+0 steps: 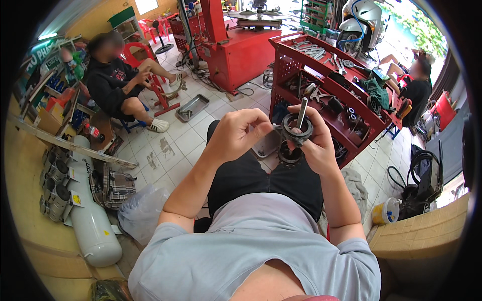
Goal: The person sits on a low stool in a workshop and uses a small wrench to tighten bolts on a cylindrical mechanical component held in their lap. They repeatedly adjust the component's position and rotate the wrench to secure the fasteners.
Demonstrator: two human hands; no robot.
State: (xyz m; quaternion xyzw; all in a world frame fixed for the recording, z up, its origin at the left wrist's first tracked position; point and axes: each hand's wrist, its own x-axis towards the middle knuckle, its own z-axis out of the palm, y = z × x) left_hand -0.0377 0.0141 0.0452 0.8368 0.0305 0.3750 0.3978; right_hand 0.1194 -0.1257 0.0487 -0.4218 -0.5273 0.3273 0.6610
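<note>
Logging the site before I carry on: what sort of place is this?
Probably a motorbike repair workshop: a red tool cart carries wrenches, a white motorbike stands beyond it, and a large red machine stands nearby.

Pale tiled floor (188, 142), yellow wall (95, 19)

Bright daylight upper right | foliage (419, 27) washed-out | edges fisheye-bent | corners black
</note>
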